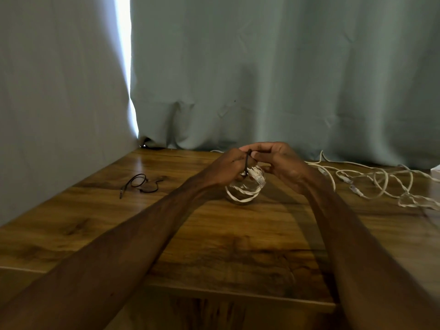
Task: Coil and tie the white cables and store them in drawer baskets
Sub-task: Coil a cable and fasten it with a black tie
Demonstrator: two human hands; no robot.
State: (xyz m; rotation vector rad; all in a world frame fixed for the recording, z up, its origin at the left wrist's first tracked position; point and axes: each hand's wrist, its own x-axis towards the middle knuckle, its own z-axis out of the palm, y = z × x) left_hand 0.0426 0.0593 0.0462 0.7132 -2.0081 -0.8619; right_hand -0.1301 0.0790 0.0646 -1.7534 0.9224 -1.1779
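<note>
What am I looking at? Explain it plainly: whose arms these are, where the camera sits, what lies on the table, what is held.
No machine here: a person works with bare hands. The single picture comes from a camera worn on their head, looking forward and down. The left hand holds a coiled white cable at the wooden table; the right hand pinches a black tie at the coil's top. Loose white cables lie tangled to the right, thin black ties to the left. A curtain hangs behind.

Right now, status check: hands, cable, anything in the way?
Left hand grips coiled white cable. Right hand pinches black tie over the coil. Loose white cables right, spare ties left, both clear of the hands.
</note>
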